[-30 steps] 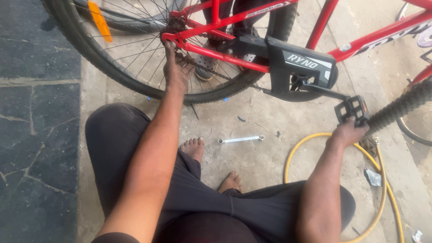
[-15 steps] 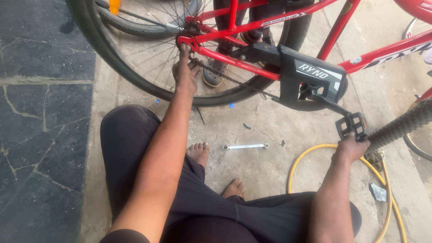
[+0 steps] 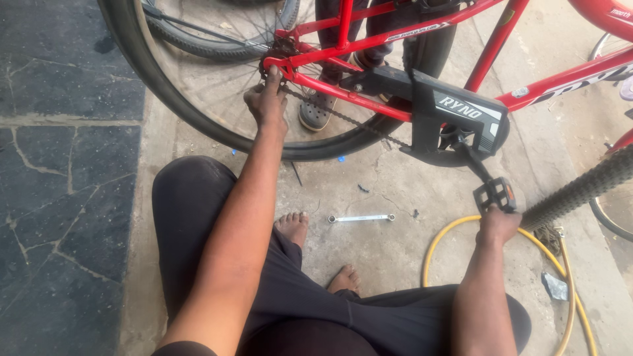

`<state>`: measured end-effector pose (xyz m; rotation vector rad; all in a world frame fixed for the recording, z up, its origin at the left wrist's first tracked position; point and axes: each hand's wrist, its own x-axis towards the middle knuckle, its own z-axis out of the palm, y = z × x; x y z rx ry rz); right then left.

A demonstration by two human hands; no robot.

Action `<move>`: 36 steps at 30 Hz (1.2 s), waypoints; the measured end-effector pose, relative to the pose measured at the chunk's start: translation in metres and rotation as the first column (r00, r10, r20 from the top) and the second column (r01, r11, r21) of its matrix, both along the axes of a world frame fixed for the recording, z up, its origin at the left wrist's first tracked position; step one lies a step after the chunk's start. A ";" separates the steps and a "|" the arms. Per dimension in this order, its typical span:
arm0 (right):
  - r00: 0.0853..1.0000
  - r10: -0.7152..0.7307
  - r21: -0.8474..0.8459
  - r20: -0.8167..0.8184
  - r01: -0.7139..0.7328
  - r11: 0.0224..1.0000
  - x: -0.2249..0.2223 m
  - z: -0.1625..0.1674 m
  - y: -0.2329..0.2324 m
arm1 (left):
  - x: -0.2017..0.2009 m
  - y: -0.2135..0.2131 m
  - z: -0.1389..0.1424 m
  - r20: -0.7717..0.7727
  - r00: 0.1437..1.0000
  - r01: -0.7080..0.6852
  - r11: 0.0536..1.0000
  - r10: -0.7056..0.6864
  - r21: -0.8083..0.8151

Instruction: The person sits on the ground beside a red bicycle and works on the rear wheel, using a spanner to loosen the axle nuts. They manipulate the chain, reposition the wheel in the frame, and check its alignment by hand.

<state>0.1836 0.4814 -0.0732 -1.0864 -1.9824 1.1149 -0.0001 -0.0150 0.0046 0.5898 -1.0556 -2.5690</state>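
Left hand [image 3: 267,102]: fingers pinched on the chain [image 3: 330,112] at the rear hub of a red bicycle [image 3: 395,36], just inside the rear wheel [image 3: 165,99]. Right hand [image 3: 498,223]: closed on the black pedal [image 3: 496,193], below the black chain guard [image 3: 455,112]. Spanner [image 3: 361,217]: lay flat on the concrete, between bare foot [image 3: 293,227] and yellow hose [image 3: 448,234]. Another person's sandalled foot [image 3: 316,109] stood behind the wheel.

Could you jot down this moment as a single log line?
left hand: on chain at rear hub | right hand: gripping pedal | spanner: on ground, untouched | yellow hose: beside right arm
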 end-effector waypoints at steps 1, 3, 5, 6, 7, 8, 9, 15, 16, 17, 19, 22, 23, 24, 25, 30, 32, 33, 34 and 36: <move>0.999 -0.016 -0.040 0.030 0.017 0.999 0.001 0.000 -0.002 | -0.001 0.001 0.001 0.007 0.999 -0.036 0.999 0.036 0.001; 0.995 -0.043 -0.117 0.092 0.054 0.992 0.002 0.000 -0.006 | -0.002 0.004 0.002 0.073 0.991 -0.103 0.987 0.112 -0.127; 0.991 -0.033 -0.089 0.132 0.045 0.995 0.003 -0.002 -0.011 | -0.002 0.006 0.002 0.100 0.978 -0.154 0.954 0.185 -0.256; 0.988 -0.029 -0.075 0.152 0.040 0.996 0.004 -0.004 -0.013 | -0.002 0.008 0.002 0.096 0.972 -0.176 0.932 0.216 -0.317; 0.985 -0.014 -0.079 0.170 0.028 0.997 0.006 -0.005 -0.015 | -0.002 0.008 0.002 0.090 0.965 -0.197 0.905 0.248 -0.377; 0.982 0.001 -0.083 0.188 0.015 0.996 0.007 -0.007 -0.017 | -0.001 0.009 0.002 0.100 0.961 -0.198 0.894 0.258 -0.403; 0.978 0.015 -0.087 0.206 0.003 0.996 0.009 -0.008 -0.018 | -0.001 0.010 0.002 0.111 0.957 -0.198 0.882 0.268 -0.428; 0.805 0.045 0.175 0.592 -0.183 0.967 0.014 -0.009 -0.028 | -0.006 0.004 0.007 0.032 0.949 -0.255 0.826 0.313 -0.503; 0.773 0.039 0.184 0.633 -0.200 0.962 0.013 -0.008 -0.031 | -0.007 0.002 0.008 0.028 0.948 -0.257 0.811 0.318 -0.525; 0.739 0.032 0.192 0.673 -0.216 0.957 0.013 -0.008 -0.035 | -0.009 0.000 0.009 -0.001 0.939 -0.278 0.757 0.344 -0.592; 0.684 0.033 0.201 0.729 -0.260 0.945 0.011 -0.007 -0.040 | -0.011 -0.004 0.011 -0.063 0.920 -0.314 0.630 0.387 -0.710; 0.639 0.067 0.195 0.766 -0.330 0.924 0.010 -0.011 -0.045 | -0.016 -0.014 0.017 -0.206 0.927 -0.338 0.462 0.313 -0.820; 0.634 0.082 0.189 0.769 -0.348 0.918 0.010 -0.014 -0.045 | -0.018 -0.017 0.021 -0.201 0.926 -0.326 0.410 0.319 -0.852; 0.628 0.096 0.183 0.772 -0.365 0.913 0.010 -0.016 -0.045 | -0.020 -0.021 0.026 -0.195 0.925 -0.311 0.358 0.326 -0.880; 0.610 0.130 0.159 0.782 -0.397 0.904 0.011 -0.020 -0.044 | -0.021 -0.024 0.032 -0.191 0.924 -0.296 0.304 0.333 -0.905; 0.567 0.329 -0.014 0.755 -0.489 0.872 0.008 -0.033 -0.050 | -0.039 -0.044 0.074 0.034 0.993 0.028 -0.054 -0.117 -0.998; 0.542 0.407 -0.111 0.735 -0.496 0.861 0.005 -0.035 -0.061 | -0.043 -0.044 0.083 0.131 0.963 0.058 -0.292 -0.236 -0.955; 0.529 0.443 -0.159 0.724 -0.497 0.853 0.003 -0.035 -0.068 | -0.044 -0.041 0.085 0.159 0.950 0.039 -0.403 -0.268 -0.914; 0.547 0.503 -0.221 0.669 -0.500 0.837 0.002 -0.035 -0.077 | -0.045 -0.039 0.085 0.190 0.935 0.013 -0.508 -0.298 -0.861; 0.563 0.569 -0.301 0.599 -0.500 0.812 -0.002 -0.031 -0.099 | -0.045 -0.032 0.081 0.135 0.938 -0.071 -0.559 -0.318 -0.826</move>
